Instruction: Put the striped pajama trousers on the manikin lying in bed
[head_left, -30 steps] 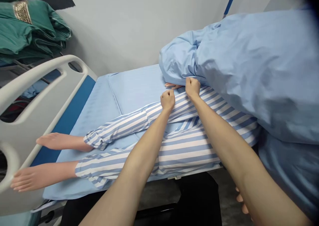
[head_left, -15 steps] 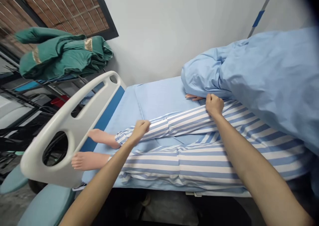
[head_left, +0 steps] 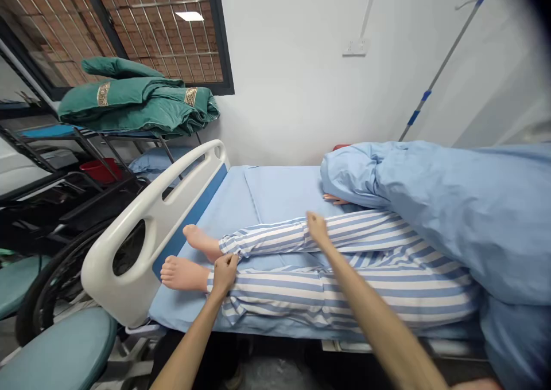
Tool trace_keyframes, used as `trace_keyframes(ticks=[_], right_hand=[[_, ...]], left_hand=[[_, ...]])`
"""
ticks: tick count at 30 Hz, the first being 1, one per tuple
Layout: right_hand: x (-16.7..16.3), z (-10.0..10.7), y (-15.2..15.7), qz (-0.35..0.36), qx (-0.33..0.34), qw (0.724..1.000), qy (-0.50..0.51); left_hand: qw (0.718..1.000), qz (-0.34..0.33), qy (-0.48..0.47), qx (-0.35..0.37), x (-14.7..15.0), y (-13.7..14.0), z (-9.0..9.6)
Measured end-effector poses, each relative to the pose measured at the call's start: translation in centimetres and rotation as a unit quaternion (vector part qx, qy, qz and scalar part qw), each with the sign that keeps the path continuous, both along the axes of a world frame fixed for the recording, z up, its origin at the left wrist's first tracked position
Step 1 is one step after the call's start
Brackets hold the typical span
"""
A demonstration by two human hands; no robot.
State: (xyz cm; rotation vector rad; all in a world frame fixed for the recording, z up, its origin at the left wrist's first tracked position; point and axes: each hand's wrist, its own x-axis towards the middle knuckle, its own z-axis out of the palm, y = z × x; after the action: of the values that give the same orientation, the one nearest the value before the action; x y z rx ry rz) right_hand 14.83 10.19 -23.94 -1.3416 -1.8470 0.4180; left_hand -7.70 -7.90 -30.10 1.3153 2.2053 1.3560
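Observation:
My left hand point(head_left: 226, 270) is a closed fist by the near ankle, over the cuff of the striped trousers point(head_left: 275, 289). No cloth shows drawn up into it. My right hand point(head_left: 317, 227), slightly blurred, is also fisted, above the far trouser leg around knee height; nothing shows in it. The blue-and-white trousers are on a figure lying on the bed, with bare, mannequin-like feet point(head_left: 185, 273) towards the footboard. A light blue quilt point(head_left: 430, 189) covers its upper body. The fingers of the figure's hand point(head_left: 336, 199) stick out from under the quilt's edge.
At the left, a white footboard point(head_left: 107, 235) closes off the bed with its blue sheet point(head_left: 275, 189). Beyond it are a wheelchair wheel point(head_left: 43, 298), round stools point(head_left: 64, 350), a red bucket point(head_left: 101, 170) and folded green cloth point(head_left: 142, 103). A pole point(head_left: 443, 69) stands by the wall.
The view has tilted up and turned slightly. My right fist has moved from the quilt's edge down to the knee. My left fist has gone from the far shin to the near ankle.

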Motion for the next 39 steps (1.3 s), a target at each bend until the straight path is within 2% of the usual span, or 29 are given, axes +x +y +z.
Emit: trace_keyframes(ticks=[2, 3, 6, 8, 11, 14, 17, 19, 22, 24, 26, 30, 33, 36, 39], right_hand=[[-5.4, 0.3, -4.6, 0.052, 0.002, 0.999, 0.003], [-7.9, 0.3, -6.8, 0.098, -0.009, 0.994, 0.04], [-13.5, -0.4, -12.6, 0.167, -0.012, 0.98, 0.107], [-15.4, -1.8, -15.4, 0.168, -0.016, 0.981, 0.097], [-16.2, -4.5, -17.6, 0.156, -0.018, 0.988, 0.011], [-16.2, -6.1, -18.0, 0.147, 0.001, 0.987, -0.063], [-16.4, -6.2, -17.8, 0.131, -0.006, 0.988, -0.077], [-16.6, -6.0, -17.6, 0.119, -0.019, 0.991, -0.059], [-16.9, -5.8, -17.2, 0.102, -0.044, 0.994, 0.0], [-16.7, -5.9, -16.9, 0.077, -0.062, 0.993, 0.061], [-16.5, -6.2, -16.5, 0.04, -0.081, 0.988, 0.128], [-16.2, -6.9, -15.7, 0.021, -0.102, 0.973, 0.206], [-16.1, -6.6, -15.4, 0.039, -0.11, 0.972, 0.205], [-15.3, -4.9, -15.2, 0.061, -0.096, 0.98, 0.161], [-13.0, -2.6, -14.9, 0.1, -0.045, 0.988, 0.107]], left_hand=[[0.999, 0.003, -0.035, 0.013, -0.4, -0.2, 0.1], [0.998, 0.003, -0.057, 0.022, -0.5, -0.3, 0.2], [0.99, -0.003, -0.13, 0.06, -0.9, -0.6, 0.4], [0.985, -0.014, -0.154, 0.078, -1.2, -0.9, 0.6], [0.988, -0.041, -0.128, 0.071, -1.9, -1.5, 0.6], [0.992, -0.091, -0.072, 0.041, -2.9, -2.1, 0.7], [0.993, -0.104, -0.047, 0.022, -3.7, -2.3, 1.6], [0.994, -0.075, -0.071, 0.028, -3.7, -1.9, 2.6], [0.982, -0.019, -0.172, 0.072, -2.4, -1.0, 4.0], [0.968, 0.011, -0.232, 0.1, -0.9, -0.5, 3.9], [0.962, 0.036, -0.249, 0.106, 0.7, -0.3, 2.9], [0.982, 0.047, -0.165, 0.082, 2.2, -0.3, 0.3], [0.993, 0.02, -0.102, 0.054, 2.0, -0.2, -0.3], [0.998, 0.019, -0.061, 0.026, 2.0, -0.1, 0.1], [1.0, 0.004, -0.018, 0.008, 2.5, -0.1, 0.5]])
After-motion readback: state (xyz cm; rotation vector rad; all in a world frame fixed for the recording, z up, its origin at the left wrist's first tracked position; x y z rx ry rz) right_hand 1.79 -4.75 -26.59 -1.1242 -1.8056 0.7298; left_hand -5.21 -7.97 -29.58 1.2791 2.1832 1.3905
